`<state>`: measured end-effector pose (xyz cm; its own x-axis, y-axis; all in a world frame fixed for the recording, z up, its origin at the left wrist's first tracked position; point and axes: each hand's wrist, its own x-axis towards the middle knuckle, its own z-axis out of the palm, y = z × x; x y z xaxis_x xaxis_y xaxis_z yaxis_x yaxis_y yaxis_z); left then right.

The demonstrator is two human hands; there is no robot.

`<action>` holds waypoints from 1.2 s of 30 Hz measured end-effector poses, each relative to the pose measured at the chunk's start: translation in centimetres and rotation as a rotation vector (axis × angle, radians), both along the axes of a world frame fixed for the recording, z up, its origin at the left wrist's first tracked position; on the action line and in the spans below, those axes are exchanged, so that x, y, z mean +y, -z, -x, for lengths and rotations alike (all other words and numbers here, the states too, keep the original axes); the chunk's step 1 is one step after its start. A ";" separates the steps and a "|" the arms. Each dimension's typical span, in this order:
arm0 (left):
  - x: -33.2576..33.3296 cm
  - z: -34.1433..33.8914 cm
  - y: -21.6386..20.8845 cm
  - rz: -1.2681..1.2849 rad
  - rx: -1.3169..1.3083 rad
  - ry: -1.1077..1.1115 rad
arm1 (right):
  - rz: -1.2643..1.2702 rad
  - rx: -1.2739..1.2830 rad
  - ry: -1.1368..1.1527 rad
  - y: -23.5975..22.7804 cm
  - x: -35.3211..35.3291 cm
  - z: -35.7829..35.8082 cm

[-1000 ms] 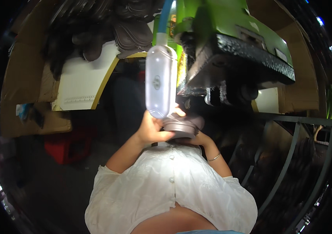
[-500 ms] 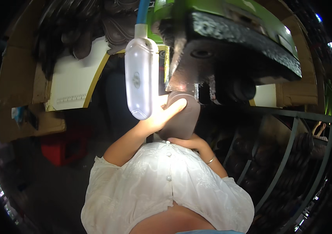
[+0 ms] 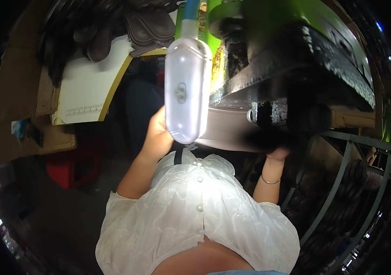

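A brown shoe sole (image 3: 230,130) lies crosswise beneath the working head of a green machine (image 3: 292,64). My left hand (image 3: 159,133) grips its left end; the fingers are partly behind a white lamp (image 3: 187,91) on a blue neck. At the other end, my right hand (image 3: 278,153) is closed on the sole, its fingertips lost in the machine's shadow. A dark round part of the machine covers some of the sole's upper edge.
Several dark soles (image 3: 147,25) are piled at the back left above a white board (image 3: 87,87) with a ruler scale. Cardboard (image 3: 16,91) stands farther left, over a red stool (image 3: 71,169). A metal rack (image 3: 335,176) holding dark pieces is on the right.
The sole has turned from lengthwise to crosswise under the machine. My right hand has moved right and outward, my left hand slightly left. The lamp and machine appear farther right in view.
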<state>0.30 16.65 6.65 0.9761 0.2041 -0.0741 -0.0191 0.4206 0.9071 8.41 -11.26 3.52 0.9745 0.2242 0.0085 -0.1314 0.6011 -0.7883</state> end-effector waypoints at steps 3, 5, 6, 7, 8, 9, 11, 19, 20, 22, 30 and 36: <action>2.2 1.5 0.7 -0.060 0.014 -0.074 | 0.047 -0.090 -0.145 -0.6 2.7 0.1; 4.0 2.4 1.3 -0.075 0.177 -0.074 | 0.083 -0.178 -0.181 -0.9 4.7 0.2; 4.8 3.0 1.6 -0.060 0.244 -0.053 | 0.112 -0.227 -0.189 -1.1 5.7 0.2; 5.3 3.5 1.9 -0.045 0.311 -0.030 | 0.165 -0.283 -0.185 -1.5 6.4 0.0; 5.6 4.1 2.4 -0.067 0.363 0.005 | 0.219 -0.339 -0.177 -1.9 6.9 -0.1; 5.7 4.8 2.9 -0.088 0.414 0.038 | 0.270 -0.395 -0.169 -2.2 7.6 -0.2; 5.6 5.3 3.6 -0.155 0.465 0.149 | 0.351 -0.499 -0.162 -3.5 8.6 -0.5; -1.2 3.5 5.3 -0.647 0.262 0.593 | 0.668 -0.497 -0.341 -3.6 10.5 -2.4; -2.1 2.6 4.1 -0.606 0.201 0.473 | 0.685 -0.542 -0.371 -3.8 10.8 -2.7; -3.6 0.8 2.5 -0.516 0.076 0.240 | 0.654 -0.455 -0.486 -5.2 11.2 -2.9; -4.5 -2.9 -0.4 -0.419 -0.070 0.060 | 0.547 -0.232 -0.647 -3.0 6.8 -0.4; -4.9 -1.0 -0.5 -0.184 0.060 0.023 | 0.708 -0.131 -0.593 -0.5 -5.2 -1.9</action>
